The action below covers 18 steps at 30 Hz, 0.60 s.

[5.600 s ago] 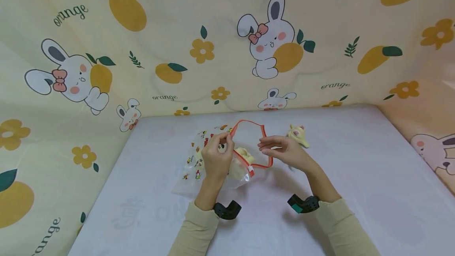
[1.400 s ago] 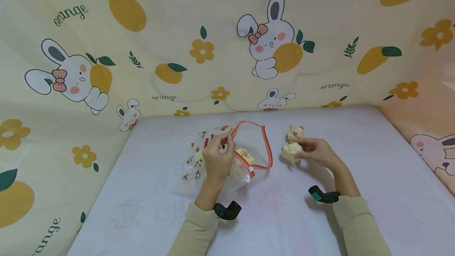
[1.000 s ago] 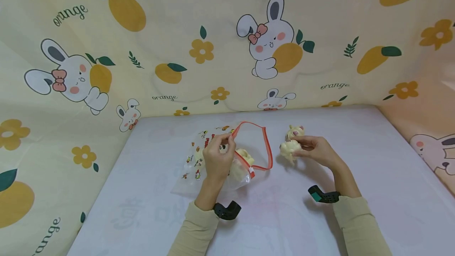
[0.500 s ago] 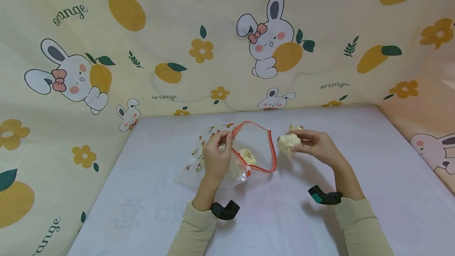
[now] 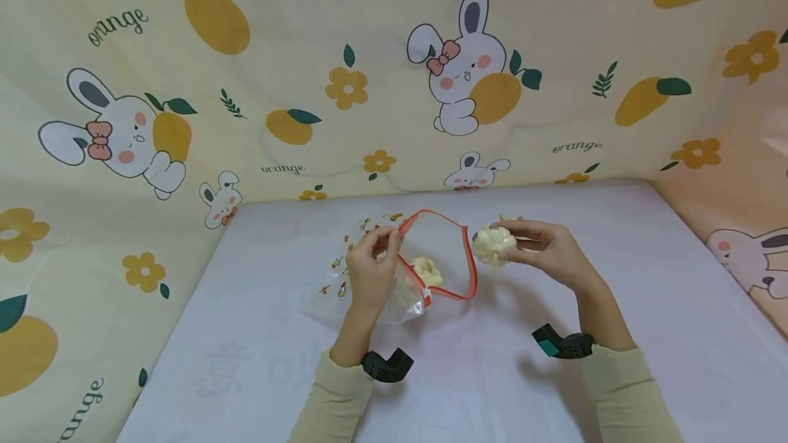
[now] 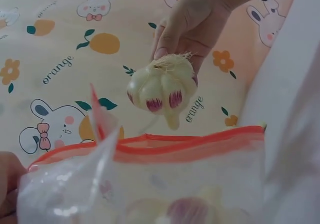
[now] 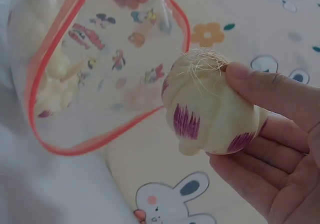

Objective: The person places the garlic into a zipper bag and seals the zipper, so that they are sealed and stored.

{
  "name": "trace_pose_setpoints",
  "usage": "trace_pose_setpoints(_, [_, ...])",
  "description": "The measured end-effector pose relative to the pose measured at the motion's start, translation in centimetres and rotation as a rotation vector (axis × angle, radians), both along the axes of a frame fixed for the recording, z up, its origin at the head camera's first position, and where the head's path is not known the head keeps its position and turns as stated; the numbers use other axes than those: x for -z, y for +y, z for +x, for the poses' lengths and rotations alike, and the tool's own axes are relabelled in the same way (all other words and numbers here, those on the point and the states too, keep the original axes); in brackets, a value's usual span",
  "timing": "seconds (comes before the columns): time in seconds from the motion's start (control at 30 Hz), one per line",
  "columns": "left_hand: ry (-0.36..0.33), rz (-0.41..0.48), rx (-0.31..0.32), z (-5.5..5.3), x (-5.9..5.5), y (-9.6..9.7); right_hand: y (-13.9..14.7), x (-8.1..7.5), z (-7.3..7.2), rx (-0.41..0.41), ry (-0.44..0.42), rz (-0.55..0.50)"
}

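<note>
My right hand [image 5: 554, 255] pinches a garlic bulb [image 5: 490, 243] between thumb and fingers, just right of the bag's mouth and above the table. Purple streaks and a tuft of dry roots show on this bulb [image 7: 212, 109] in the right wrist view. A clear zip bag with cartoon prints has a red rim [image 5: 471, 258], spread wide. My left hand [image 5: 372, 269] pinches the left part of that rim. Inside the bag lies garlic [image 5: 427, 271], just behind the opening; how many bulbs is hidden. In the left wrist view the held bulb [image 6: 162, 87] hangs beyond the red rim [image 6: 200, 146].
Another garlic bulb [image 5: 509, 218] lies on the table behind my right fingers, mostly hidden. A pale cloth covers the table [image 5: 468, 388]. Behind it rises a curtain [image 5: 382, 53] printed with rabbits and oranges. Each wrist wears a black camera mount [image 5: 388, 365].
The right hand, empty several seconds ago beside the bag's rim, now holds a garlic bulb and has carried it left toward the opening. The left hand and bag have shifted slightly.
</note>
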<state>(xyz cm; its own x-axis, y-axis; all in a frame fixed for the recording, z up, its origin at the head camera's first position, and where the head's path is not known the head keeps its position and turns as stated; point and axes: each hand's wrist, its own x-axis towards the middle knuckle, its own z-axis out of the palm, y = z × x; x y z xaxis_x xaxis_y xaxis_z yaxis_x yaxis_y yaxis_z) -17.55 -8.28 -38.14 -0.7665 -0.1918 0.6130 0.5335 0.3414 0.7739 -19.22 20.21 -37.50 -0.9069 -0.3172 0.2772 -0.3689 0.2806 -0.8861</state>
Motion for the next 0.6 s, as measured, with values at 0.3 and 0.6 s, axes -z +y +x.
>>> trace_pose_setpoints(0.3, [-0.091,0.039,0.059,0.4,-0.5,-0.3,-1.1,-0.7,0.3,-0.091,0.016,-0.013])
trace_pose_setpoints(0.6, [-0.089,0.052,0.057,0.3,-0.5,-0.4,-1.5,-1.0,0.5,-0.114,0.048,0.031])
